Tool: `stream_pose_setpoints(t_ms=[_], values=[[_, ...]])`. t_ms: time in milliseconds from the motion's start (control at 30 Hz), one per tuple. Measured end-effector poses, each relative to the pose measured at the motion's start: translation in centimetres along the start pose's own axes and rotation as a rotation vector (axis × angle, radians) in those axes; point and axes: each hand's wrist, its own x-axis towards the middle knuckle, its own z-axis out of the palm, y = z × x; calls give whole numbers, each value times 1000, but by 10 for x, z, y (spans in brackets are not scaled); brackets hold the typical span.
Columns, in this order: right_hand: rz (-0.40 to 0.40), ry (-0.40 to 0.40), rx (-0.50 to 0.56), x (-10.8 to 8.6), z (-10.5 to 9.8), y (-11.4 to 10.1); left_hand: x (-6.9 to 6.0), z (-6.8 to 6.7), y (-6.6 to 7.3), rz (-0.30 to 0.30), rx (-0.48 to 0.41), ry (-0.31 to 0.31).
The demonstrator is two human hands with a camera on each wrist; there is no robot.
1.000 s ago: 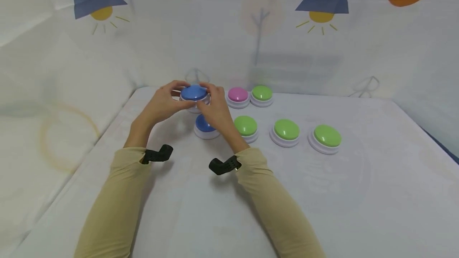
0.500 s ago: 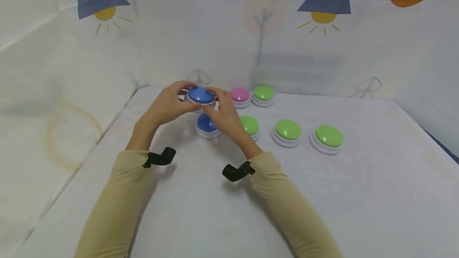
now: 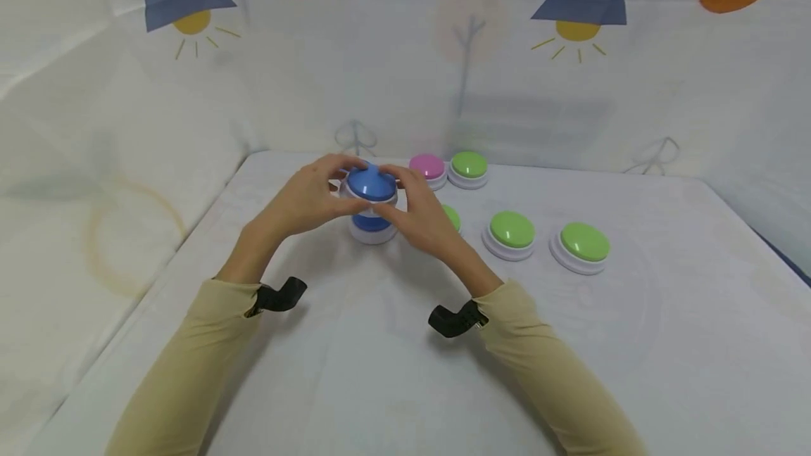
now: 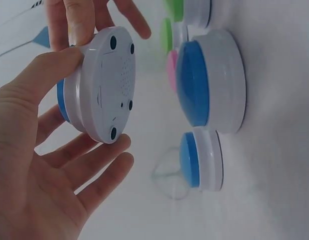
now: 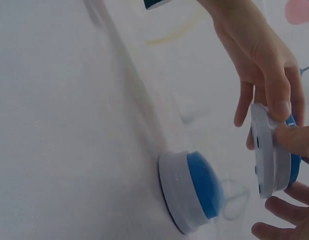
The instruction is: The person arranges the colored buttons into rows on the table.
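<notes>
Both hands hold one push button (image 3: 372, 186) with a blue dome and a white base. It is off the table, its underside with dark round feet showing in the left wrist view. My left hand (image 3: 310, 195) grips its left side, thumb at the near edge. On the right side, my right hand (image 3: 421, 213) pinches it, thumb near the other thumb. Below it in the head view stands a second blue button (image 3: 372, 236), partly covered. A third blue button (image 4: 189, 159) stands farther back in the left wrist view; in the head view it is hidden.
Behind the right hand stand a pink button (image 3: 427, 167) and a green button (image 3: 469, 165). Nearer are a green button (image 3: 452, 216) half hidden by that hand, and two more green buttons (image 3: 512, 229) to its right. Printed cloth (image 3: 405, 76) hangs behind the white table (image 3: 380, 371).
The two hands have carried the blue button rightward and toward me, so it now overlaps the nearer blue button in the head view. The other buttons have stayed on the table.
</notes>
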Motion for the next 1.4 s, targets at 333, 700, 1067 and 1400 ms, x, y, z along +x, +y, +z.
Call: stream_pose_setpoints(t_ms=[333, 700, 1067, 1400], values=[[-53, -45, -50, -18, -13, 2, -14, 15, 4, 107, -47, 6], [-179, -48, -127, -38, -10, 9, -34, 33, -1, 198, 5, 68], [-157, -79, -92, -50, -1, 0, -49, 25, 2, 153, 85, -25], [-113, -116, -110, -53, 5, -4, -53, 19, 1, 96, 75, -112]])
